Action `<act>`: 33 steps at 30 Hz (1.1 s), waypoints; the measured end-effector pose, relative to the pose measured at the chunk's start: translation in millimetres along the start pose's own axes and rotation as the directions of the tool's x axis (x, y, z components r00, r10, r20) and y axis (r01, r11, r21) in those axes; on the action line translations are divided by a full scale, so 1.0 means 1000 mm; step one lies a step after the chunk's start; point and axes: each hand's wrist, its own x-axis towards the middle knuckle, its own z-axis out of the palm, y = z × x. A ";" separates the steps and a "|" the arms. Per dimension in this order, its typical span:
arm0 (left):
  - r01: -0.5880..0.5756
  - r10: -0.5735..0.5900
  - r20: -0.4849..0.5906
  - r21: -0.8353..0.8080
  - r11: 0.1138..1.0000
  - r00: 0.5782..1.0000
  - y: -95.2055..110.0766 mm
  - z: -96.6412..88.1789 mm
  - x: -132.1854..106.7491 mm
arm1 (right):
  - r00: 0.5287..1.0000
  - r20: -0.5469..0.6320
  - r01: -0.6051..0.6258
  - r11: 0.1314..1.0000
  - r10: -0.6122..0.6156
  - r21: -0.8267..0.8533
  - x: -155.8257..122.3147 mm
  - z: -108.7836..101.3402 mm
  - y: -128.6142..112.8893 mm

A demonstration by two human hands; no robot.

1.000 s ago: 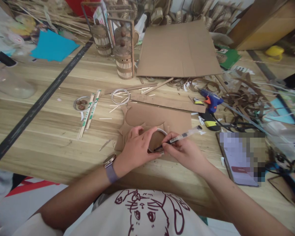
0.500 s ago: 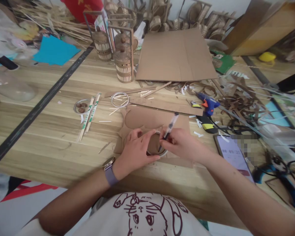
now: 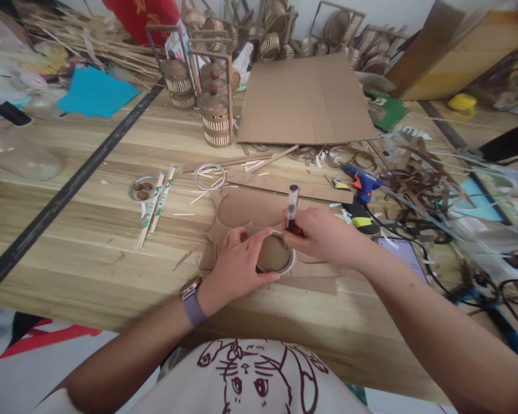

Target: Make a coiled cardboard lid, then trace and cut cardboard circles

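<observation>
My left hand (image 3: 237, 261) presses down on a thin white ring (image 3: 290, 265) that lies on a brown cardboard sheet (image 3: 259, 210) with round cut-outs. Its fingers curl over the ring's left side. My right hand (image 3: 323, 236) is closed on a clear-barrelled pen (image 3: 292, 207), held almost upright with its tip at the ring's far right edge. A watch with a purple strap sits on my left wrist.
A second ring (image 3: 210, 175) and wrapped chopsticks (image 3: 155, 201) lie to the left. A blue glue gun (image 3: 362, 181), cardboard strips and cables crowd the right, with a phone (image 3: 408, 253) near my right forearm. Bamboo containers (image 3: 216, 115) and a large cardboard sheet (image 3: 306, 100) stand behind.
My right hand has moved the pen round the ring from its near side to its far right edge, and the pen has swung from lying low to nearly upright. My left hand stays put.
</observation>
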 end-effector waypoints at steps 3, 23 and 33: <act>0.000 0.000 0.004 -0.001 1.000 1.000 -0.001 0.000 0.000 | 0.998 0.039 0.045 0.999 -0.045 0.014 -0.001 0.004 -0.002; -0.013 0.013 -0.013 -0.008 1.000 1.000 -0.003 0.002 0.000 | 0.987 0.121 0.129 0.977 -0.110 -0.167 0.005 -0.003 -0.013; -0.008 0.008 -0.011 0.000 1.000 1.000 -0.001 0.001 0.001 | 0.993 0.069 0.111 0.953 -0.096 -0.280 0.011 -0.004 -0.010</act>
